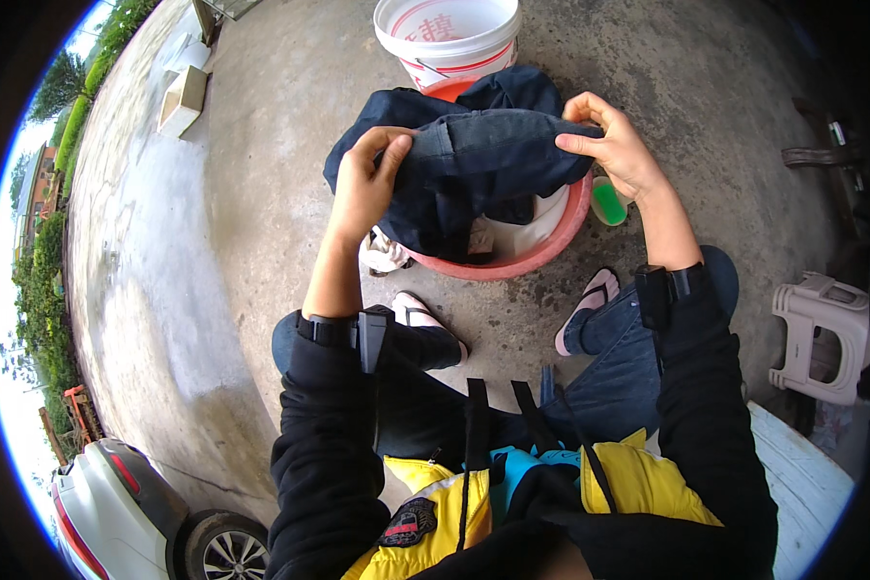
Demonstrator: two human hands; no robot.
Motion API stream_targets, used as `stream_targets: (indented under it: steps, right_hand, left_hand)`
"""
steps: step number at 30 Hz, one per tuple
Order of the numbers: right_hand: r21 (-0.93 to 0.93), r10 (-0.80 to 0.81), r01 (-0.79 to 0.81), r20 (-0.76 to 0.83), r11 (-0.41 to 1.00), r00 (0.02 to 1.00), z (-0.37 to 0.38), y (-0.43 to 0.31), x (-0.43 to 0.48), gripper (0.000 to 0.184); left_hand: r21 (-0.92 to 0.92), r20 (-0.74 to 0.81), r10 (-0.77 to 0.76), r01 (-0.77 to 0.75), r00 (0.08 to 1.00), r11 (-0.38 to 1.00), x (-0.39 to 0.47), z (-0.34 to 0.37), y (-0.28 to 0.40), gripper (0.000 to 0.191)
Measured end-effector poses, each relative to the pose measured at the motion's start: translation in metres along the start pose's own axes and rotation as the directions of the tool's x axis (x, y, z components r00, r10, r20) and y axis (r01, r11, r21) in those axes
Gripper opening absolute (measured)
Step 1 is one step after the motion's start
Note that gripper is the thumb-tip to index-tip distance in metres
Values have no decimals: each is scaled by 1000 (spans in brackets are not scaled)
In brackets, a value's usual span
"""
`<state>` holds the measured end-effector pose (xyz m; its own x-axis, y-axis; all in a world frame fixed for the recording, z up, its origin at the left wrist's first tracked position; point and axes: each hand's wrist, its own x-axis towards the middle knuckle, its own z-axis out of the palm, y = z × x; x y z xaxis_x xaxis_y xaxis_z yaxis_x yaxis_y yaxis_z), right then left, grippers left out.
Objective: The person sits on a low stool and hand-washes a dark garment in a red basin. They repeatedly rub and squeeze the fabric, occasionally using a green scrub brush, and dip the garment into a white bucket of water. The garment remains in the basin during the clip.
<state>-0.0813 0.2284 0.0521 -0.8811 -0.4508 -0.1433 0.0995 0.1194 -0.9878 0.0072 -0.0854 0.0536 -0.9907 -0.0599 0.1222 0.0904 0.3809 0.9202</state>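
A dark navy garment point(493, 163) with a faded, stitched band is stretched between both hands. My left hand point(366, 177) pinches the band at its left part, thumb on top. On the other side, my right hand point(609, 138) grips the band's right end between thumb and fingers. Much of the cloth hangs over a round red plastic basin point(518, 267), which stands on the floor between my feet and the bucket. Inside the basin, whitish water or cloth point(540, 228) shows beneath the garment; the rest of the contents is hidden.
Behind the basin stands a white plastic bucket point(471, 61) with red print. A green bar of soap point(609, 203) lies in a dish at its right. White cloth point(383, 254) sits on the concrete left of the basin. A plastic stool point(819, 341) is at far right, a parked car point(127, 507) at lower left.
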Motion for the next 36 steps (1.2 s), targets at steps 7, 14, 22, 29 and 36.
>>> stream_targets:
  steps: [7,14,22,29,36]
  right_hand:
    - [-123,12,4,129,992,992,0,2,-3,36]
    - [-165,-355,332,-139,929,924,-3,7,3,23]
    - [115,-323,319,17,941,946,-1,3,-4,19]
    - [752,-167,188,-105,632,980,18,21,8,9]
    - [-507,-660,566,-6,650,752,124,-10,-19,28]
  left_hand:
    - [233,45,320,-321,946,918,0,5,6,36]
    - [440,113,656,-629,747,641,-15,13,32,28]
    - [493,-230,566,-407,792,769,-10,18,32,35]
    - [-589,-79,-18,-32,997,808,-9,42,21,21]
    - [-686,-65,-591,394,804,611,5,99,-7,44]
